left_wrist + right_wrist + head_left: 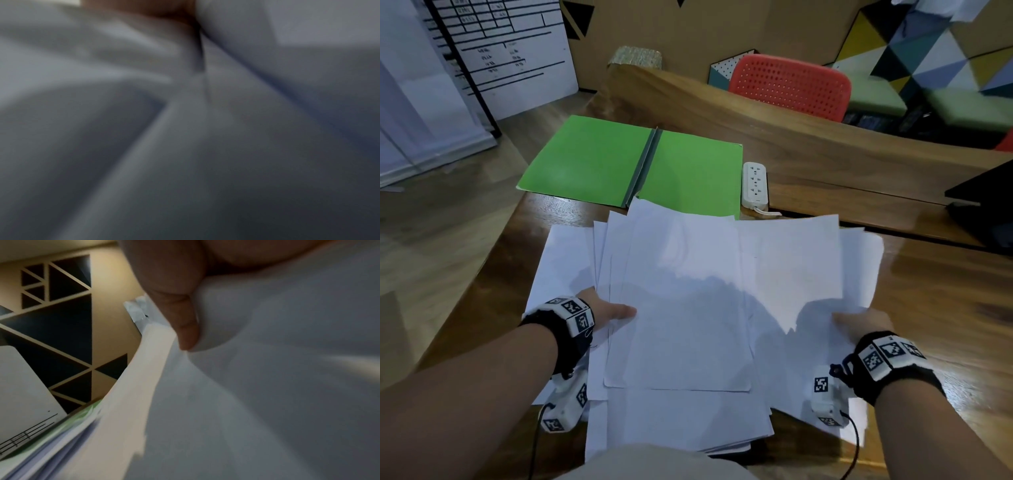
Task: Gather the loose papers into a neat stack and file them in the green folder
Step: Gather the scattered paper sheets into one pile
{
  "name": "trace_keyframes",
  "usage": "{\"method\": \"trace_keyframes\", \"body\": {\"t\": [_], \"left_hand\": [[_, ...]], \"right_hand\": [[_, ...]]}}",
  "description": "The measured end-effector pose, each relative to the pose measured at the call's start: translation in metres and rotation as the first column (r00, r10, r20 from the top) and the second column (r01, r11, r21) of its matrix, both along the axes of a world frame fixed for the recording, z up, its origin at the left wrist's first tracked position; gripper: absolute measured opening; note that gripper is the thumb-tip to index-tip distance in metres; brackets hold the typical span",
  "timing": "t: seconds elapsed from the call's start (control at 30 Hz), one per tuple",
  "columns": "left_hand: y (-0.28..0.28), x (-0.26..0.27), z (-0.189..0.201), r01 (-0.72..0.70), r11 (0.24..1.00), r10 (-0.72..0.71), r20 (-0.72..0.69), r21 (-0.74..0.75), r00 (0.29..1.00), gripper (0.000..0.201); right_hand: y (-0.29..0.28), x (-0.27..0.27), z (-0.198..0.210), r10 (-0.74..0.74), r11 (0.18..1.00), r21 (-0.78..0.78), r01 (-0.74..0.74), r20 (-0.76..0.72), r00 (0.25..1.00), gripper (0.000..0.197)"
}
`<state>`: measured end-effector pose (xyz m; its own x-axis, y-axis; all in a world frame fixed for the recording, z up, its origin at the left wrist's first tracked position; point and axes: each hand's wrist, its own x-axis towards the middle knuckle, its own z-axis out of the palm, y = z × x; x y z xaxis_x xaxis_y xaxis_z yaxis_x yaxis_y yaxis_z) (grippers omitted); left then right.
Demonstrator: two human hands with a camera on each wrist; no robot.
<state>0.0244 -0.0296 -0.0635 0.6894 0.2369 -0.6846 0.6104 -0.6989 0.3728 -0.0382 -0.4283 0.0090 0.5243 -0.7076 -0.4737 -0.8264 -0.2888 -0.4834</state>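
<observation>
Several loose white papers (688, 291) lie fanned out and overlapping on the wooden table (945, 291). Behind them the green folder (592, 161) lies open and flat, with the far sheets covering its near right corner. My left hand (606, 313) holds the left side of the pile, thumb on top and fingers hidden underneath. My right hand (859, 323) pinches the right-hand sheets, whose edge is lifted. In the right wrist view the thumb (176, 305) presses on the papers (267, 386), with a sliver of green folder (78, 417) beyond. The left wrist view shows only blurred papers (226, 146).
A white power strip (755, 185) sits just right of the folder. A black laptop (986, 205) stands at the right edge. Behind a raised wooden ledge (756, 113) is a red chair (787, 85). The table's left edge drops to the floor (448, 222).
</observation>
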Motion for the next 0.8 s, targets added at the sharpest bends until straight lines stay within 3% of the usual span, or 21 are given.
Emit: {"method": "trace_keyframes", "body": {"t": [0.13,0.23,0.33,0.37,0.43,0.5,0.6,0.63,0.73,0.8], "left_hand": [[-0.001,-0.002,0.004,-0.024,1.0,0.024,0.006,-0.019,1.0,0.115],[0.001,0.0,-0.001,-0.01,0.999,0.011,0.016,-0.042,1.0,0.128],[0.015,0.01,-0.035,-0.021,0.999,0.023,0.03,-0.041,0.999,0.138],[0.017,0.012,-0.039,-0.022,0.999,0.023,0.023,-0.047,0.999,0.13],[0.013,0.011,-0.03,-0.008,0.997,0.011,0.034,-0.08,0.999,0.103],[0.003,0.002,-0.006,0.028,0.993,-0.021,0.058,-0.113,0.998,0.078],[-0.009,-0.005,0.022,-0.013,0.985,0.027,0.074,-0.173,0.997,0.039],[-0.009,-0.007,0.027,-0.039,0.974,0.056,0.072,-0.224,0.996,0.044],[-0.016,-0.017,0.046,-0.005,0.928,0.022,0.043,-0.373,0.999,0.105],[-0.02,-0.024,0.045,0.029,0.893,0.014,0.093,-0.448,0.996,0.128]], "right_hand": [[-0.015,0.004,0.033,0.015,0.982,-0.188,0.032,0.243,0.97,0.034],[-0.024,0.005,0.071,-0.123,0.981,-0.06,0.183,0.535,0.836,0.028],[-0.026,0.008,0.104,-0.112,0.984,-0.036,0.176,0.644,0.756,0.046],[-0.024,0.01,0.108,-0.107,0.989,-0.004,0.146,0.658,0.745,0.042],[-0.012,0.015,0.105,-0.079,0.997,0.039,0.07,0.64,0.764,0.009],[0.005,0.022,0.085,-0.028,0.997,0.08,-0.018,0.54,0.841,0.025],[0.041,0.023,0.033,0.111,0.98,0.118,-0.162,0.353,0.929,0.015],[0.052,0.022,0.008,0.146,0.969,0.151,-0.197,0.297,0.944,0.024],[0.084,0.013,-0.05,0.169,0.921,0.319,-0.226,0.197,0.966,0.051],[0.108,0.004,-0.061,0.238,0.895,0.345,-0.283,0.166,0.957,0.048]]}}
